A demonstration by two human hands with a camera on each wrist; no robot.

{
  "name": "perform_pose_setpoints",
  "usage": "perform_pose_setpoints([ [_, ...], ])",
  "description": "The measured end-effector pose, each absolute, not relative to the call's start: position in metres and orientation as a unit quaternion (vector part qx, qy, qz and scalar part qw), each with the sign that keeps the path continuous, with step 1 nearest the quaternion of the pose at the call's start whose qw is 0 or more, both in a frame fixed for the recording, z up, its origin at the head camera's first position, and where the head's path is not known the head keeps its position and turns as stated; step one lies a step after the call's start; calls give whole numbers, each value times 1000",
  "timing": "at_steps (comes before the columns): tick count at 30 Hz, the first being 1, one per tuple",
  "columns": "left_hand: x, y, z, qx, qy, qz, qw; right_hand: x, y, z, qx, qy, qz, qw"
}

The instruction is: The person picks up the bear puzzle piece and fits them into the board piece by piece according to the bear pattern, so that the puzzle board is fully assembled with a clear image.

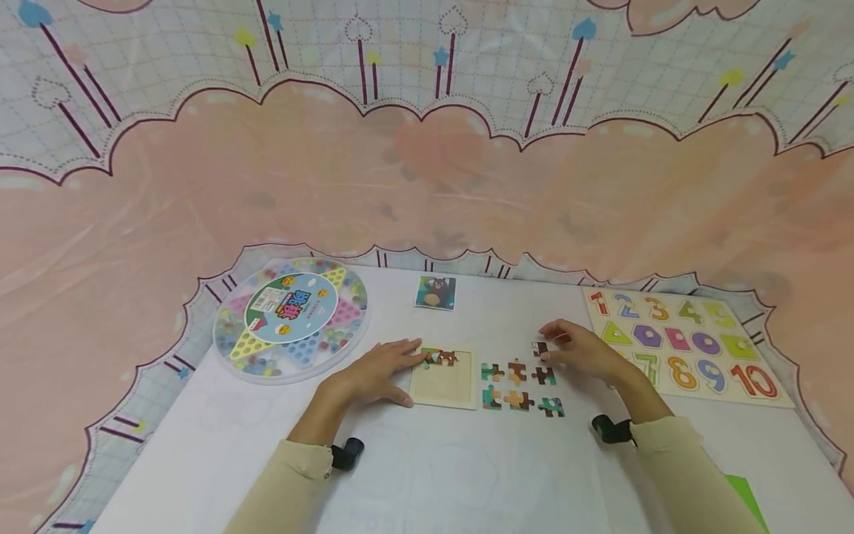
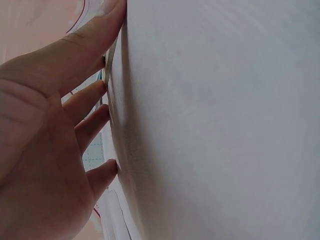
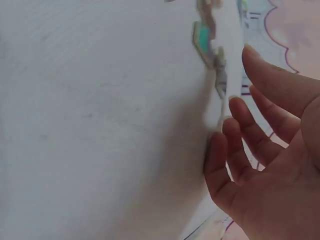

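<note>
A small square wooden puzzle tray lies mid-table, with jigsaw pieces along its far inner edge. My left hand rests at the tray's left side, fingers spread and fingertips against its edge; the left wrist view shows this hand from the palm side. Right of the tray, several loose pieces lie in rows. Over the farthest loose piece hovers my right hand, thumb and fingers around it. In the right wrist view, that hand has its thumb apart from loosely bent fingers.
A picture card showing a bear lies behind the tray. To the left is a round board game full of coloured marbles. A wooden number and shape board lies at right. A green sheet shows beside the right sleeve.
</note>
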State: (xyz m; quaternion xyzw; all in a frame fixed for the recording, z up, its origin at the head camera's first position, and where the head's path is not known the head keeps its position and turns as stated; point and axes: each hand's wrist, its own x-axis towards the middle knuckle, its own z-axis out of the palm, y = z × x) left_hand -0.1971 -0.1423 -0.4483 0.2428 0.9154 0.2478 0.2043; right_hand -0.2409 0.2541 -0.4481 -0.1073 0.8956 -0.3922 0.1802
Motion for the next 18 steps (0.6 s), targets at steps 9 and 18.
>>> perform_pose_setpoints([
  [9, -196, -142, -448, 248, 912, 255, 204, -241, 253, -458, -125, 917, -351, 146],
  [18, -196, -142, -448, 241, 916, 250, 201, -240, 247, -457, -103, 926, -336, 140],
])
